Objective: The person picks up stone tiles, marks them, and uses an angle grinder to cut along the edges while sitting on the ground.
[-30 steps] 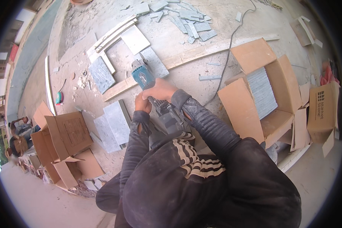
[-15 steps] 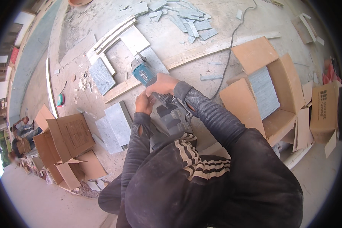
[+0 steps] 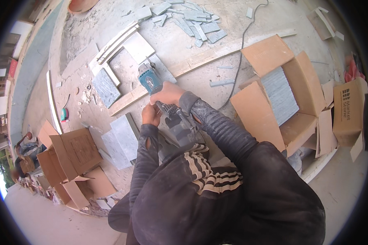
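Note:
My right hand [image 3: 168, 94] is wrapped over the rear of a teal power cutter [image 3: 151, 80], which is held out in front of me above the floor. The cutter's metal head end points away to the far left. Below it, my left hand [image 3: 151, 114] is closed against the near end of the tool, its fingertips partly hidden. Beyond the cutter, a grey stone tile [image 3: 162, 68] lies on the floor against a long wooden batten [image 3: 196, 64]. Left of my left hand lie pale grey tiles [image 3: 122, 136].
An open cardboard box [image 3: 300, 81] with grey tiles stands at right, another empty-looking box [image 3: 75, 151] at left. A dark cord [image 3: 240, 61] crosses the floor. Stone offcuts [image 3: 196, 20] are heaped at the far side. A tape measure [image 3: 64, 114] lies left; a person [image 3: 26, 153] sits beyond.
The view has shifted slightly, so the surroundings sit a little differently. My left fingers, more spread before, are now drawn in against the cutter. The right hand keeps its hold.

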`<action>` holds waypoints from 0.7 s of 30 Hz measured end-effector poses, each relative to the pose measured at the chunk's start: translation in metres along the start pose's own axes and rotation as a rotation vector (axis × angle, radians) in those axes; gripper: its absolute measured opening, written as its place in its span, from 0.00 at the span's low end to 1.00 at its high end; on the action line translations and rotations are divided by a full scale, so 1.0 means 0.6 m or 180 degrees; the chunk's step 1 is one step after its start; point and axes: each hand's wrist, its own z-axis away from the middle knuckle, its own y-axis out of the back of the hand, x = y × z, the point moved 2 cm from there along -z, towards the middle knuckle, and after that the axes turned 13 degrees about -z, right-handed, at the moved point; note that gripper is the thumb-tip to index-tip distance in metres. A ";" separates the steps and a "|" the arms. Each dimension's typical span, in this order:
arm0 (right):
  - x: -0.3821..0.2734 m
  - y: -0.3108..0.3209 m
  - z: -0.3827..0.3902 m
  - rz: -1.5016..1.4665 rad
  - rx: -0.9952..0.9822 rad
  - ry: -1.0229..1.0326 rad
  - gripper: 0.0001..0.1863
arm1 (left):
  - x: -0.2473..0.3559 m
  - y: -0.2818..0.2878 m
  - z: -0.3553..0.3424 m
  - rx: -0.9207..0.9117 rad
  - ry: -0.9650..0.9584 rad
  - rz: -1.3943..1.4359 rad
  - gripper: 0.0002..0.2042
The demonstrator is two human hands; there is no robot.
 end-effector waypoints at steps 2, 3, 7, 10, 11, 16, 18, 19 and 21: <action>-0.011 0.000 -0.024 0.0096 0.0100 0.0072 0.33 | 0.001 0.008 -0.008 0.0116 0.0187 -0.0142 0.14; -0.012 0.006 -0.037 0.0132 0.0026 0.0081 0.32 | 0.002 0.000 -0.005 0.0140 0.0235 -0.0127 0.14; -0.036 0.020 -0.044 0.0335 -0.0161 0.0130 0.26 | 0.012 -0.012 0.007 0.0198 0.0243 -0.0255 0.15; -0.018 0.035 -0.042 0.0335 -0.0227 0.0121 0.26 | 0.008 -0.013 0.007 0.0171 0.0224 -0.0255 0.16; -0.014 0.039 -0.028 0.0316 -0.0171 0.0116 0.27 | 0.007 -0.014 0.006 0.0158 0.0229 -0.0215 0.16; 0.012 0.042 0.060 -0.0083 -0.0130 0.0202 0.30 | 0.012 -0.008 0.007 0.0151 0.0249 -0.0251 0.16; 0.042 0.044 0.065 -0.0054 -0.0012 0.0159 0.37 | 0.015 -0.013 0.007 0.0155 0.0236 -0.0275 0.16; 0.053 0.045 0.060 -0.0064 -0.0010 0.0145 0.39 | 0.014 -0.013 0.005 0.0139 0.0232 -0.0296 0.16; 0.060 0.041 0.057 -0.0087 -0.0011 0.0113 0.42 | 0.013 -0.010 0.002 0.0100 0.0235 -0.0326 0.16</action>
